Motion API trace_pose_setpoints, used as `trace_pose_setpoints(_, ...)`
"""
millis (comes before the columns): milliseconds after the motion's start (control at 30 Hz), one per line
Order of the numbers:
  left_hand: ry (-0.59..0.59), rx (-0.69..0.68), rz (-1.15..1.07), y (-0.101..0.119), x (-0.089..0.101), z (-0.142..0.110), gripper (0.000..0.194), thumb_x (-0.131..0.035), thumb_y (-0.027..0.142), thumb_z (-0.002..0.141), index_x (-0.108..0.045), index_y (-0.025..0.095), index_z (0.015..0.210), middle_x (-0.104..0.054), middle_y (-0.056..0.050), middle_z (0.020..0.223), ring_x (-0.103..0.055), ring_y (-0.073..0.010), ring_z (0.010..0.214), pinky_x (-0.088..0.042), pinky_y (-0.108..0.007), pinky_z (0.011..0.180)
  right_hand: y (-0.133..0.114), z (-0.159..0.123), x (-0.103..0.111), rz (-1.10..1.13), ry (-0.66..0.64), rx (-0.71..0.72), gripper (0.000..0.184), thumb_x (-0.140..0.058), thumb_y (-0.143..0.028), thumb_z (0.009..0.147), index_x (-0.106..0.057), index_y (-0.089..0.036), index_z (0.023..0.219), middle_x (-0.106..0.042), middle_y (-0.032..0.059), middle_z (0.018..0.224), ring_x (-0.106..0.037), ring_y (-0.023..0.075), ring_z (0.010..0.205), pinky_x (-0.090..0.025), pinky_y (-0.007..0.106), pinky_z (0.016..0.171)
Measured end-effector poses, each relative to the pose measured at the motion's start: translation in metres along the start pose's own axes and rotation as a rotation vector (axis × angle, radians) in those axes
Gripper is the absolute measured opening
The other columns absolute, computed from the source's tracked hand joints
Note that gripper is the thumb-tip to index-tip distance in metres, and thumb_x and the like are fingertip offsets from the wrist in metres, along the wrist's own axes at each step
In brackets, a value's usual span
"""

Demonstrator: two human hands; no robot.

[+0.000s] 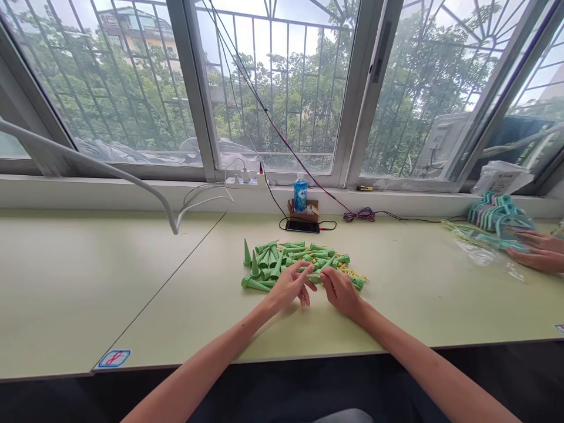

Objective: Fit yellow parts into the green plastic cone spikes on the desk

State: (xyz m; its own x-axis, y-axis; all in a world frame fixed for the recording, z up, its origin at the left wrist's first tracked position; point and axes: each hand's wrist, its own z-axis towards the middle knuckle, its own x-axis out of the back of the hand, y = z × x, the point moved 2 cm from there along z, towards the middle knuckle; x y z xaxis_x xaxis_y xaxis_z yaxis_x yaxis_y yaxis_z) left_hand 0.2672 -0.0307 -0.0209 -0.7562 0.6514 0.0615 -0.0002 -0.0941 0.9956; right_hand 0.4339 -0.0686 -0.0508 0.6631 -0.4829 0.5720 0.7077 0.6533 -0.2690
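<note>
A heap of green plastic cones [291, 259] with small yellow bits [352, 272] lies on the pale green table [418, 299]. My left hand [288, 288] rests at the near edge of the heap, fingers curled down and pinching toward one green cone [318, 275]. My right hand [339, 291] meets it from the right, fingers closed on the same cone. Two cones [247, 254] stand upright at the heap's left end.
A phone [302, 226], a small cardboard box [311, 210] and a blue bottle [300, 192] sit by the window sill with cables. Another person's hands [535, 251] work at the far right beside teal plastic pieces [493, 214] and clear bags. A white tube [132, 179] arcs over the left table.
</note>
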Motion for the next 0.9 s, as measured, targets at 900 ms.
trace_pose_setpoints(900, 0.198, -0.303, 0.563, -0.0055, 0.0000, -0.0079, 0.052, -0.067, 0.039, 0.082, -0.044, 0.024, 0.126, -0.056, -0.006, 0.112, -0.054, -0.0070, 0.055, -0.049, -0.024, 0.056, 0.0039, 0.0014, -0.0015, 0.060, -0.053, -0.189, 0.020, -0.032, -0.029, 0.103, -0.046, -0.020, 0.092, -0.049, -0.0017, 0.066, -0.044, 0.0143, 0.054, -0.033, 0.025, 0.053)
